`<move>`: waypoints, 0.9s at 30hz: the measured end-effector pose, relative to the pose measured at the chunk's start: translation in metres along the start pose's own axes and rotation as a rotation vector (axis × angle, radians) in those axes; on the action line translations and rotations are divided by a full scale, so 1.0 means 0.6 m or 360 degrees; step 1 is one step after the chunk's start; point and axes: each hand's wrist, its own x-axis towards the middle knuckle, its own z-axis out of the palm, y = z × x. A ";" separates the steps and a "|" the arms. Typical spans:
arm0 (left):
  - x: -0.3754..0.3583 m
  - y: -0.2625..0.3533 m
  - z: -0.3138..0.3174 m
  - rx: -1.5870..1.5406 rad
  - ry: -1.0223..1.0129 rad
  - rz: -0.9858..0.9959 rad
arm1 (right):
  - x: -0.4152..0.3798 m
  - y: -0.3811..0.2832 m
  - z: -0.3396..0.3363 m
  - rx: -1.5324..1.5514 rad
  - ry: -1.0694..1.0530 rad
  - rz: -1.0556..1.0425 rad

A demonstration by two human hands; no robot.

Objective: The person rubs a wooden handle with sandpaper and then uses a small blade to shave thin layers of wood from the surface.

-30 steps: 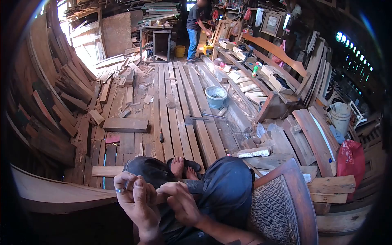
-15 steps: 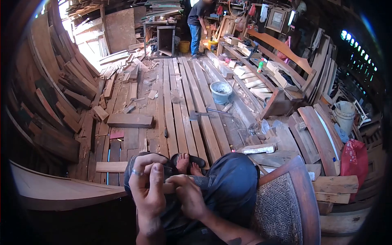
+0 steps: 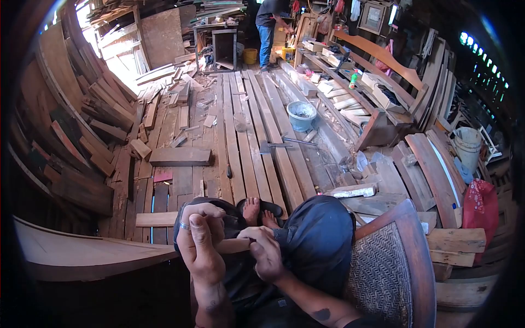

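Note:
My left hand (image 3: 203, 240), with a ring on one finger, is closed around one end of a short piece of pale wood (image 3: 234, 245). From the left palm the wood reaches across to my right hand (image 3: 266, 252), whose fingers are bent over its other end. Both hands are above my lap, over dark trousers (image 3: 317, 235). Whatever lies inside the left fist is hidden, and so is the wood's end beneath the right fingers.
A woven chair (image 3: 377, 273) stands at my right. Long planks (image 3: 262, 164) run ahead, with a hammer-like tool (image 3: 270, 146) and a bucket (image 3: 302, 117) on them. A wood block (image 3: 180, 157) lies left of them. A person (image 3: 266, 33) stands at the back.
My right hand has moved right, away from the left, so more of the pale wood shows between them. The whole view has shifted slightly. The person at the back has raised a forearm.

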 end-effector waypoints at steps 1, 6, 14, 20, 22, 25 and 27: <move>0.000 -0.001 -0.003 -0.0030 -0.0020 0.0020 | -0.004 0.002 0.001 0.0048 0.0009 0.0075; -0.016 0.002 0.023 -0.0090 -0.0016 0.0084 | 0.032 -0.066 0.007 0.0238 0.0028 -0.0041; -0.018 -0.017 0.016 -0.0138 0.0242 0.0247 | -0.014 0.008 0.001 0.0105 -0.0028 0.0219; -0.025 -0.018 0.027 -0.0068 0.0232 0.0258 | 0.025 -0.074 0.010 0.0137 0.0020 -0.0253; -0.024 -0.015 0.019 -0.0032 0.0278 0.0204 | 0.017 -0.042 0.014 0.0074 0.0045 -0.0203; -0.020 -0.012 0.005 -0.0056 0.0345 0.0118 | 0.006 -0.015 0.013 -0.0002 0.0099 -0.0047; -0.016 -0.022 0.003 -0.0131 0.0344 0.0139 | 0.010 -0.028 0.011 0.0024 0.0115 -0.0004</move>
